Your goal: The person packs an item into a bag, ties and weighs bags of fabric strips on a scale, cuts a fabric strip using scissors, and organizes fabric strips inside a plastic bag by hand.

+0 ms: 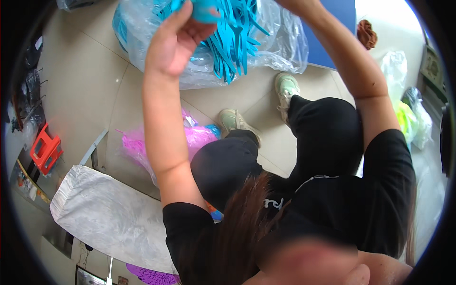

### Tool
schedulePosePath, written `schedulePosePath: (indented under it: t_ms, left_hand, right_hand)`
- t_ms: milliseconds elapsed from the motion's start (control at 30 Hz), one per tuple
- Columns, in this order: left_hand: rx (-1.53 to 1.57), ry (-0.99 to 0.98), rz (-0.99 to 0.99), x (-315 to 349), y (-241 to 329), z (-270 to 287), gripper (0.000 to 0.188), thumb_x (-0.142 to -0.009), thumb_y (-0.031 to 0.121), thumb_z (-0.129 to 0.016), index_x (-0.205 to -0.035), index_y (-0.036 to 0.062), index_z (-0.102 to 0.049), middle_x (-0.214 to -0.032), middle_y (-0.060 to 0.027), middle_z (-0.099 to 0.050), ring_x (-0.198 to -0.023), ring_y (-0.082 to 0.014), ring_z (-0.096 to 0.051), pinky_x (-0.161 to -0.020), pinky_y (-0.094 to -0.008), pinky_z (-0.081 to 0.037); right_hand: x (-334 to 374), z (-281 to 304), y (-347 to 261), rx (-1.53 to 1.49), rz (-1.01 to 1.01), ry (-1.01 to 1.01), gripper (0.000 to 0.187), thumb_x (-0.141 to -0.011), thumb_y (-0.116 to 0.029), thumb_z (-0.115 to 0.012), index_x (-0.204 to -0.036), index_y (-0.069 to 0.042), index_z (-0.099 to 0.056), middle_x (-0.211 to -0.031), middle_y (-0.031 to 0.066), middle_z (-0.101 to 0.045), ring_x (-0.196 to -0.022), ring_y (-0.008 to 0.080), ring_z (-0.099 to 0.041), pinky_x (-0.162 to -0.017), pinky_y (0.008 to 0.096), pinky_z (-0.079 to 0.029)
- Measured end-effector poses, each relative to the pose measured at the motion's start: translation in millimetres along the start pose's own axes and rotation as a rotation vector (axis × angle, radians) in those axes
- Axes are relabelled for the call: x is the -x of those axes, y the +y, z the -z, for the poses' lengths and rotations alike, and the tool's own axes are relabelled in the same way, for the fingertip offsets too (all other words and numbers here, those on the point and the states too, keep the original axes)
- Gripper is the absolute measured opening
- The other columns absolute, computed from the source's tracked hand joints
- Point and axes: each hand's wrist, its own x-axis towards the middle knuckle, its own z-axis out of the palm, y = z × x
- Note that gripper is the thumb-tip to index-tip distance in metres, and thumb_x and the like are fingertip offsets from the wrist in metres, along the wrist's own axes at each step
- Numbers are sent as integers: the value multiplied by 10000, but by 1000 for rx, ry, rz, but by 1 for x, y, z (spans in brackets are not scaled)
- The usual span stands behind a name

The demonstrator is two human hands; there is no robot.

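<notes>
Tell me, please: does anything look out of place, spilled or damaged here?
The turquoise strips look untidy: many hang in a loose tangle against the crumpled clear plastic. The red stool appears tilted, though the fisheye bend may cause this. No clear damage or liquid spill shows.

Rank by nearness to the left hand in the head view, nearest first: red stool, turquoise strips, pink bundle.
1. Turquoise strips: just right of the left hand.
2. Pink bundle: on the floor, lower in view.
3. Red stool: far left.
</notes>
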Motion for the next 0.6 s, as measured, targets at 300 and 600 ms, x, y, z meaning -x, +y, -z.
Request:
schedulePosePath:
  t_ms: [300, 600]
  left_hand:
    - [242, 478, -208, 205, 25, -144, 264, -823, 9, -652, -1080, -3, -593, -1079, -111, -645, -969, -188, -623, -888, -336, -487]
    - [513, 775, -527, 415, 92, -295, 231, -905, 59, -555, -1135, 36, -549, -1028, -69, -628, -912, -156, -613, -811, -314, -490]
  right_hand:
    - [111, 37, -200, 75, -86, -505, 152, -884, -90, -594, -990, 6, -647, -842, 87, -646, -714, 127, -591, -635, 256, -469]
    - [189, -32, -635, -130, 1213, -339, 324, -586, 10, -667, -840, -192, -667, -671, -23, -565, -431, 78, -404, -373, 213, -298]
